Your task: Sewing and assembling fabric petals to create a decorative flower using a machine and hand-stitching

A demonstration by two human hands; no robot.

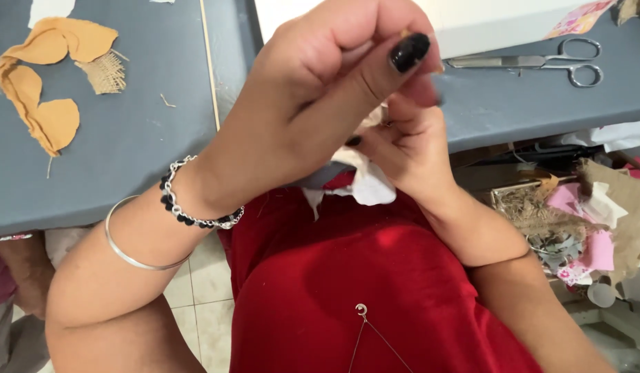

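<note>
While the left hand (334, 76) is pinching something small between thumb and bent fingers high in front of the chest, the right hand (410, 145) is meeting it from below, fingertips tucked in close against the left palm. What the left grip is closed on is mostly hidden; only a sliver of tan shows beside the dark thumbnail, so I cannot tell what it is. The right grip is curling narrowly around a piece of white cloth (368, 183), which is hanging down from between the two hands over the red top (347, 276).

Fine work like this seems to be going best held close, as it is here, with both wrists steady and the cloth kept taut between the hands, so the small piece is not slipping from the pinch. Pressure from the thumb pad, rather than from the long nail, is likely giving the surer hold.

Beyond the hands, the grey surface (147, 138) is carrying mustard cloth shapes (44, 83) and a scrap of burlap (106, 72) on the left, with scissors (541, 63) lying well apart on the right. A basket of scraps (568, 221) is sitting below the surface's edge, to the right.
</note>
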